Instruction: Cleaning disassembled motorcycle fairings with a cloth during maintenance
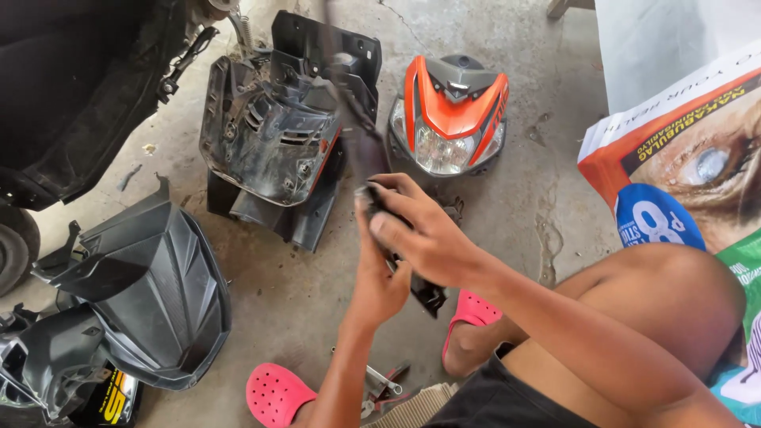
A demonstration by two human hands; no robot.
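Both hands — left (379, 279) low, right (420, 234) above — close their fingers round a long black trim strip (361, 139) held upright near the far headlight cowl (448, 115); best gripped firmly, turned slowly.

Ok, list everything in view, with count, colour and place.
headlight cowl: one, orange and black, top centre on the floor
inner fairing panel: one, black, upper left of centre
ribbed cover: one, black, lower left
tyre: one, black, left edge
clogs: two, pink, bottom centre
hand tools: a few, metal, between the clogs
printed sack: one, multicoloured, right
long black part: one, held
left hand: gripping it
right hand: gripping it
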